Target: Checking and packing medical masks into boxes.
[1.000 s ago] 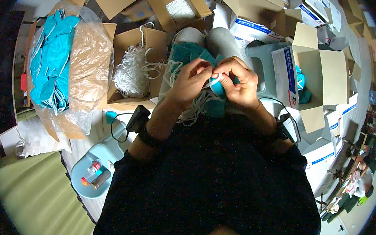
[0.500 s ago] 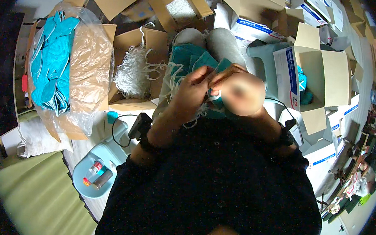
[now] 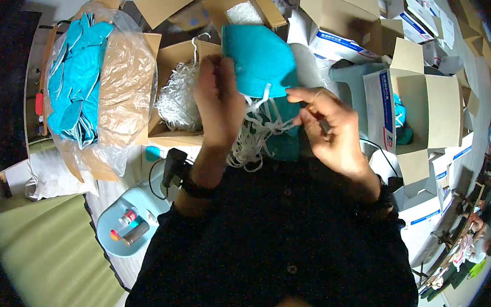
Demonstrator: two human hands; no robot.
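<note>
- A brown cardboard carton draped in clear plastic film [image 3: 125, 80] is standing at the person's left, bearing a stack of teal, white-edged fabric pieces [image 3: 78, 82].
- A white, blue-banded cardboard carton with open brown flaps [image 3: 379, 100] is standing at the right, containing more teal pieces.
- The teal, rounded, flat-folded fabric mask panel [image 3: 259, 62] is occupying the space over the lap, between the hands. Handling, as judged: it is likely behaving as a very light, thin part, firm enough to be keeping its outline yet bending readily; slipping and breakage are seeming unlikely, creasing more so. Recommended hold: the stitched rim or a corner, leaving the broad face unpressed.
- The right hand [image 3: 333, 128] is placing its forefinger tip at the panel's lower right corner, with the thumb standing apart below, beside the white strap; whether this grip is closing on anything, one cannot tell.
- The left hand [image 3: 218, 102] is appearing blurred at the panel's left edge, fingers raised; grasping or released, one cannot tell.
- A loose bundle of narrow white straps [image 3: 250, 145] is hanging below the panel; it is probably soft, limp and prone to snagging. Separate single strands.
- A short white strap end [image 3: 267, 90] is lying against the panel's lower edge, offering a small pinch point.
</note>
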